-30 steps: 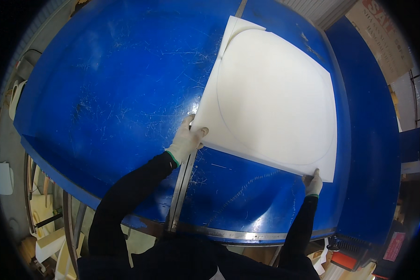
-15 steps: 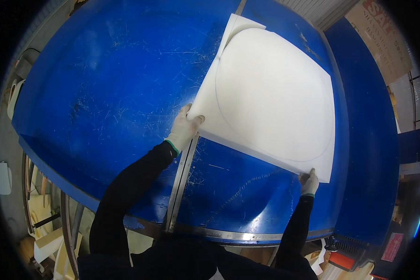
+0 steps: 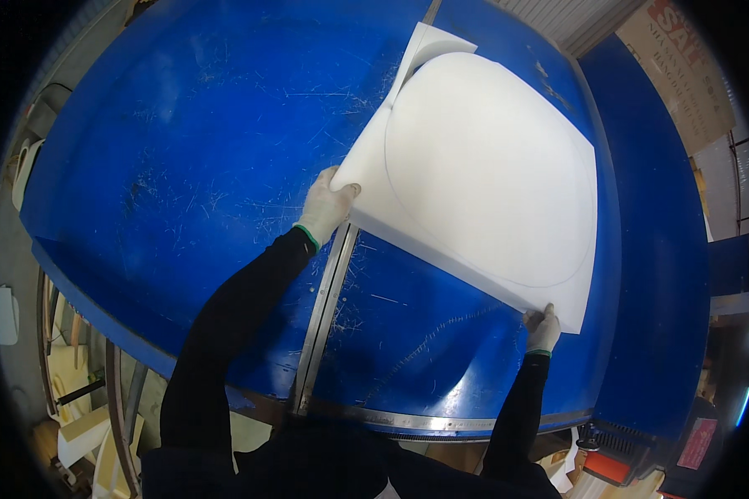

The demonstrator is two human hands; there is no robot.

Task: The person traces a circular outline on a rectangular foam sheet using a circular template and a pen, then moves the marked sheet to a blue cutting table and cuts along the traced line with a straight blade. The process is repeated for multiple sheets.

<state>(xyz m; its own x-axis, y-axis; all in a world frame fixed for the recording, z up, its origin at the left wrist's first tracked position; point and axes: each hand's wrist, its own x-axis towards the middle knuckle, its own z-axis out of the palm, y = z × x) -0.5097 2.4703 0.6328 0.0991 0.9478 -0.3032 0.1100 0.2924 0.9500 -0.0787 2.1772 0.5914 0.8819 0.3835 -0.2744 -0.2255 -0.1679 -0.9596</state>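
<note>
A thick white foam slab (image 3: pixel 483 175) lies on the blue table (image 3: pixel 183 158), with a thin rounded outline drawn on its top face. At its near left corner, my left hand (image 3: pixel 329 204) in a white glove grips the edge, thumb on top. My right hand (image 3: pixel 543 328), gloved too, holds the near edge close to the right corner. Beyond the slab's rounded far left corner, a curved white foam offcut (image 3: pixel 424 51) sits against it, parted by a cut line. The undersides of both hands' grips are hidden.
A metal strip (image 3: pixel 329 299) runs across the scratched tabletop from the near edge, passing under the slab. A metal ruler (image 3: pixel 441 422) lines the near edge. A blue panel (image 3: pixel 657 249) stands at the right. Foam scraps (image 3: pixel 87 432) lie below on the left.
The foam slab has turned slightly clockwise. My left hand has moved a little away from me, and my right hand has come slightly nearer and to the left.
</note>
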